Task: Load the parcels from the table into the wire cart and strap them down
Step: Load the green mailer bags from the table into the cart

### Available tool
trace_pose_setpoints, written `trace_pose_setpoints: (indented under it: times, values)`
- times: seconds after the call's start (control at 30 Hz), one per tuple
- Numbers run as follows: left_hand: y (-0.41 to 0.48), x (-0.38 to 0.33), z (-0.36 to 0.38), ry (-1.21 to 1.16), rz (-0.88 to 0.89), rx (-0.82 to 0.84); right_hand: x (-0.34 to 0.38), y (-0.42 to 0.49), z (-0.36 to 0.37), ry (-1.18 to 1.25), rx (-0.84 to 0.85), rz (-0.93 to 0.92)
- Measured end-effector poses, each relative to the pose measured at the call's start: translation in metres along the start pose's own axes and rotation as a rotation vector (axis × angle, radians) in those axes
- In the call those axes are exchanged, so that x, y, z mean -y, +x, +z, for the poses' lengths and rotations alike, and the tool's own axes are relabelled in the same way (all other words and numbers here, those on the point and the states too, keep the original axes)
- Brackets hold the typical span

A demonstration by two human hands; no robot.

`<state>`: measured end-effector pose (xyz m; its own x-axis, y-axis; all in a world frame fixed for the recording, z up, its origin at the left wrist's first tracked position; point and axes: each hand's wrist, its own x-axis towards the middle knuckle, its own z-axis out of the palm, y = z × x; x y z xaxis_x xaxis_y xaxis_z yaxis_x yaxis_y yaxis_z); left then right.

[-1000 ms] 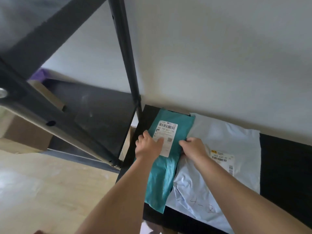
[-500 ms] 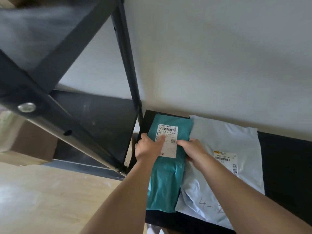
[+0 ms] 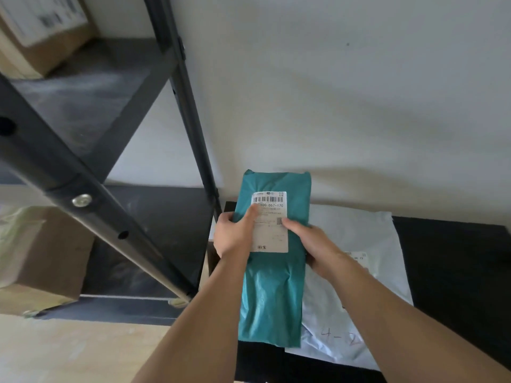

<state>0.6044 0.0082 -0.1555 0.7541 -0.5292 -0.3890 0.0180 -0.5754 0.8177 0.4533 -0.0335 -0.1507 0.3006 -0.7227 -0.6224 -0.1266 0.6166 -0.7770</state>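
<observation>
A pale wall fills the view behind the teal parcel. Left of that parcel stands a black shelf rack, with one upright post just beside the parcel's top left corner. A black worktop lies below the parcel and to its right. Low down, well to the left of the parcel, sits a brown cardboard box. A second box with a printed label sits on a higher shelf, up and to the left. A white parcel lies flat on the worktop, just right of the teal parcel and partly under it, with "4-2" handwritten near its front edge. The teal parcel is held up off the worktop, its far end showing in front of the wall. The left hand grips its left edge, with the thumb across the white shipping label. The right hand grips its right edge, with the thumb touching the label's right side.
</observation>
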Motion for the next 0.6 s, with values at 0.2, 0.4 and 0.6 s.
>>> trace_pose_setpoints:
  times: [0.2,0.4,0.6]
  values:
    - [-0.019,-0.028,0.027,-0.014,0.125,0.061,0.015,-0.023,-0.027,0.114,-0.112,-0.107]
    - [-0.058,-0.042,0.073,-0.066,0.199,0.170,0.016,-0.049,-0.077,0.250,-0.257,-0.165]
    - [-0.116,-0.051,0.117,-0.005,0.349,0.309,0.006,-0.085,-0.146,0.338,-0.376,-0.180]
